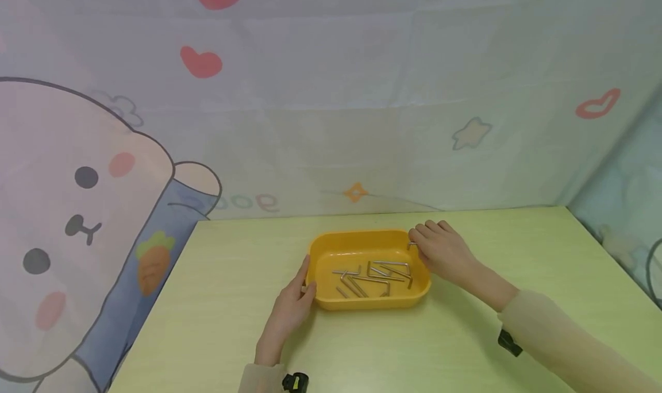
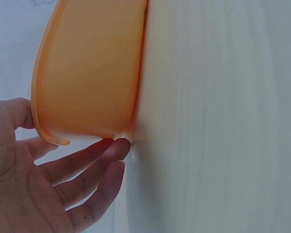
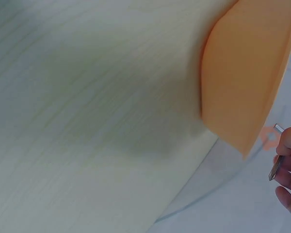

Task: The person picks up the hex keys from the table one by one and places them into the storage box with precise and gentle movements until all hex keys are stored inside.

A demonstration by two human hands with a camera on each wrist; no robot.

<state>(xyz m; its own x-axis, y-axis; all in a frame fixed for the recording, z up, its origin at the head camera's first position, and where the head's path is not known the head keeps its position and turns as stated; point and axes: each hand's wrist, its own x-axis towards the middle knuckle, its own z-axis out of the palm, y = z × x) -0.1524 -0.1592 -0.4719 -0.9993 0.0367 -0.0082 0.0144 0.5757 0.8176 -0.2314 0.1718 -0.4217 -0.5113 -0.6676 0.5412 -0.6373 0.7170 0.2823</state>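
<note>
A yellow plastic tray (image 1: 362,303) stands on the table and holds several L-shaped metal hex keys (image 1: 380,278), loosely crossed over each other. My left hand (image 1: 292,309) holds the tray's left end; in the left wrist view its thumb lies at the rim (image 2: 35,97) and fingertips touch the outer wall near the tabletop. Above the tray's far right corner, my right hand (image 1: 446,252) pinches a hex key (image 3: 276,167). Most of that key is hidden by the fingers; its short ends stick out.
The pale yellow-green table (image 1: 233,266) extends around the tray. Behind it hangs a cloth backdrop (image 1: 331,123) with printed hearts, a star and a bear figure. A dark cable (image 1: 653,272) shows at the far right edge.
</note>
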